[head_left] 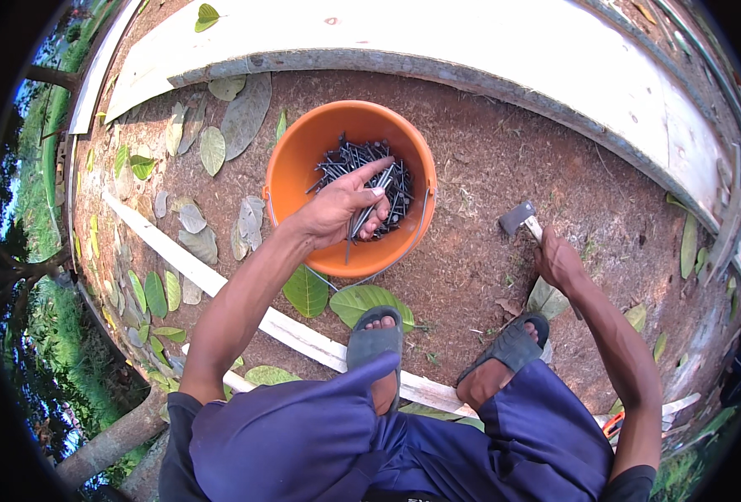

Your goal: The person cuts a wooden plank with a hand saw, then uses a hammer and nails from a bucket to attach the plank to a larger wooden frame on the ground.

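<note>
Inside the mouth of an orange bucket (291,159), my left hand (337,209) is closed on several long steel nails (379,182), pinned by the thumb, with the index finger stretched out. A heap of loose nails (347,156) lies in the bucket under that hand. To the right, my right hand (559,261) grips a hammer (517,217) by its pale handle, close below the dark metal head. The hammer is held above the ground, head pointing away to the upper left. Its lower handle is partly hidden by my hand and wrist.
A long pale board (437,29) lies across the far side. A narrow wooden strip (295,335) runs diagonally past my sandalled feet (376,347). Large leaves (249,117) are scattered over brown soil, mostly at the left. A red-orange object (613,427) lies beside my right forearm.
</note>
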Tool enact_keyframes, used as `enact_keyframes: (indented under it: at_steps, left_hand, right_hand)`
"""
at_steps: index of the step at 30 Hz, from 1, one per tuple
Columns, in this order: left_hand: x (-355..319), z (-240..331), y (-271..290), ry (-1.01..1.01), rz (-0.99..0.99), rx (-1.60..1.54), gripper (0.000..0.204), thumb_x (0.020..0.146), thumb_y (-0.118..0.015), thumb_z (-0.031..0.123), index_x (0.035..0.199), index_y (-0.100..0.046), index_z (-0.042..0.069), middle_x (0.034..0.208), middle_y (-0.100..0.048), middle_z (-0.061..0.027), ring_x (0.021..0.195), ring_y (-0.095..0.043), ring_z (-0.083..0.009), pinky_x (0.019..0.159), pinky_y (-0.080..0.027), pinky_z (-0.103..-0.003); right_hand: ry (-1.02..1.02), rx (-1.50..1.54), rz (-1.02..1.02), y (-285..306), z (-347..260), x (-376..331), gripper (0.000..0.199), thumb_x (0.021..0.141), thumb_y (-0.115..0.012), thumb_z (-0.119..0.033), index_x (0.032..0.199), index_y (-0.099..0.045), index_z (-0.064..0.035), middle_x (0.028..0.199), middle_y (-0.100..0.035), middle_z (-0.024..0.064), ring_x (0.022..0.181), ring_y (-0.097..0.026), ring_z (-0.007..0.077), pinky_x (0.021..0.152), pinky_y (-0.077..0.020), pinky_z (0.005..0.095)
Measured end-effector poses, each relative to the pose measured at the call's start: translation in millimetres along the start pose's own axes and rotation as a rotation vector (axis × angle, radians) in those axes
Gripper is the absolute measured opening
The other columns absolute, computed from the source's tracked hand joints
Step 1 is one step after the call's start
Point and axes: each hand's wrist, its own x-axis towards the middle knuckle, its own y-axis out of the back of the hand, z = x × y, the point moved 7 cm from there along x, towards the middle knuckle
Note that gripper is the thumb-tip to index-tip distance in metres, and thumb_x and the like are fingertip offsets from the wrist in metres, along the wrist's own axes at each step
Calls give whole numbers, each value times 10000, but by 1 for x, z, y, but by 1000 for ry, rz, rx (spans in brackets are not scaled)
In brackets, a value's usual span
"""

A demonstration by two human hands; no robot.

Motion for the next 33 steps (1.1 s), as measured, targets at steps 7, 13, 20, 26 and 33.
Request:
enact_keyframes:
  at_steps: [7, 13, 20, 26, 33]
  left_hand:
    - [7, -9, 10, 0, 40, -110, 443, 1044, -507, 56, 1461, -363, 93, 906, -635, -76, 686, -618, -121, 570, -523, -257]
    - [12, -19, 8, -31, 140, -225, 422, 1015, -438, -14, 1421, -361, 74, 936, -637, -111, 717, -634, -143, 626, -576, -300]
    - [6, -33, 2, 7, 153, -168, 307, 1015, -461, 39, 1318, -451, 86, 888, -613, -75, 693, -600, -128, 569, -524, -283]
    - [-2, -47, 10, 127, 451, -226, 115, 1041, -516, 157, 1149, -507, 119, 819, -563, -19, 653, -528, -104, 505, -414, -247]
    - [-4, -18, 35, -317, 628, -255, 142, 1062, -493, 172, 1186, -447, 120, 856, -540, -34, 633, -545, -117, 509, -491, -290]
  right_hand:
    - [-3, 19, -2, 1, -1, 0, 238, 969, -541, -175, 1015, -426, 28, 760, -654, 318, 718, -669, 510, 658, -540, 581]
    - [4, 18, 20, 0, 0, 0, 242, 961, -547, -176, 1018, -427, 27, 770, -656, 321, 735, -674, 512, 670, -540, 584]
    - [-2, -7, 15, -4, 4, 2, 253, 957, -555, -181, 1021, -423, 25, 756, -655, 318, 722, -672, 516, 656, -539, 583]
    - [-3, 14, -5, -5, 4, 2, 253, 962, -557, -185, 1015, -428, 27, 743, -648, 326, 722, -675, 513, 647, -537, 587]
    - [-12, 6, -5, -4, 3, 2, 255, 966, -556, -184, 1032, -431, 29, 764, -653, 330, 741, -676, 515, 658, -538, 586]
